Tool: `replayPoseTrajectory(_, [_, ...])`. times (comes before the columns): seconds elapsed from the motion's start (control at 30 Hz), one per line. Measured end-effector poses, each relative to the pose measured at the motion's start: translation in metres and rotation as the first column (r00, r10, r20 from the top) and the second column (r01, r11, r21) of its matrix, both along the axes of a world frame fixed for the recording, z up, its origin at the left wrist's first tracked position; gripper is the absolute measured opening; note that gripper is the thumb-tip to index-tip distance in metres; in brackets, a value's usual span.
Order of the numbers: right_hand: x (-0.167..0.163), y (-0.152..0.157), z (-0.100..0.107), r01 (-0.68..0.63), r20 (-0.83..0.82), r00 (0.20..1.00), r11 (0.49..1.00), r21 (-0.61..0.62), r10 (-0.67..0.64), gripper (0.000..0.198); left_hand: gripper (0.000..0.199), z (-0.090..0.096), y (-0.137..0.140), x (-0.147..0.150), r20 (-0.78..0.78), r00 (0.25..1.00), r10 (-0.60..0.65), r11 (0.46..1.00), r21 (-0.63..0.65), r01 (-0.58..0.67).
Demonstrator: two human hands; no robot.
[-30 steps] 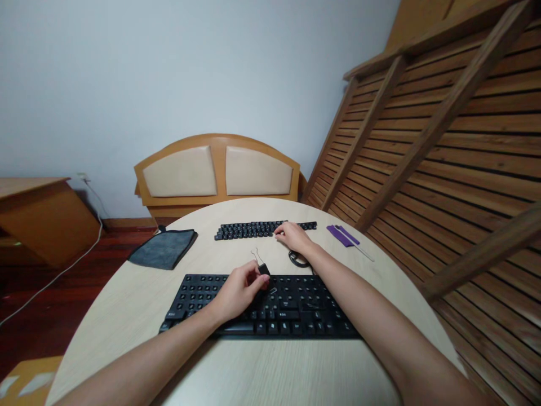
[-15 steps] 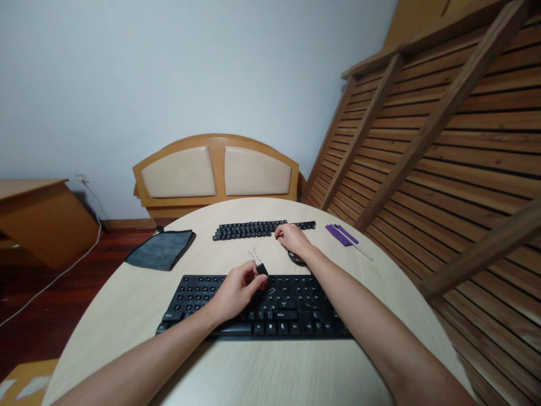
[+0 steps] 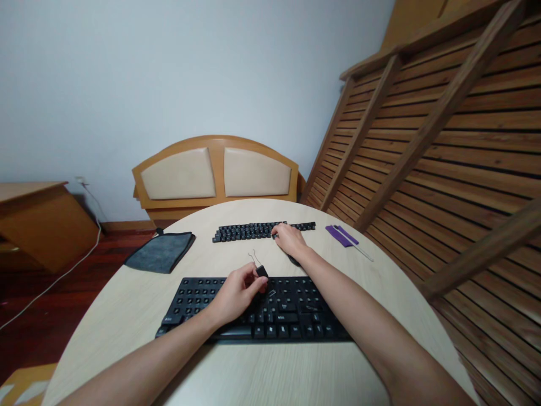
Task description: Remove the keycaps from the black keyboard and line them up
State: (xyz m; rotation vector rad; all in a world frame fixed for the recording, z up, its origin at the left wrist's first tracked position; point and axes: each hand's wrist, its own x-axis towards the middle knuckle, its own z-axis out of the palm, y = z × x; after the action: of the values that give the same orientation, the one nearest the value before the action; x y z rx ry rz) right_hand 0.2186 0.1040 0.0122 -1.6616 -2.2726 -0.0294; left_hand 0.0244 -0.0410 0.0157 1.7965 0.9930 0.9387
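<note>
Near the middle of the table, my left hand is closed on a wire keycap puller with a black handle, its two wire ends pointing up and away from me. Beneath that hand lies a black keyboard; many of its left-hand keys are off, leaving bare sockets. My right hand reaches across to the rows of loose black keycaps. Its fingers are pinched at the right end of the front row, on what looks like a small dark keycap, mostly hidden by the fingertips. Under the right wrist a dark object shows in part.
A grey cloth lies at the table's left. On the right are a purple cloth strip and a thin rod with a dark tip. Slatted wooden panels lean close along the right side; a headboard stands behind.
My right hand has shifted slightly left along the keycap row, and its wrist now covers more of the dark object. The left hand keeps its hold on the puller.
</note>
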Motion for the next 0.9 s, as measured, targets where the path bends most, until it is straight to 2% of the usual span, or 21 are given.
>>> replayPoseTrajectory(0.63, [-0.008, -0.003, -0.001, 0.073, 0.010, 0.997, 0.997, -0.008, -0.073, 0.028, 0.024, 0.002, 0.000, 0.001, -0.007, 1.000, 0.003, 1.000, -0.012, -0.003])
replayPoseTrajectory(0.77, [-0.009, -0.008, 0.006, 0.088, 0.006, 0.996, 0.996, -0.027, -0.088, 0.029, 0.024, 0.001, 0.000, 0.000, 0.003, 1.000, -0.004, 1.000, -0.006, 0.004])
replayPoseTrajectory(0.9, [-0.006, -0.021, 0.024, 0.069, 0.002, 0.998, 0.997, -0.043, -0.069, 0.030, 0.024, 0.001, 0.001, 0.000, -0.004, 1.000, -0.004, 1.000, -0.020, 0.004])
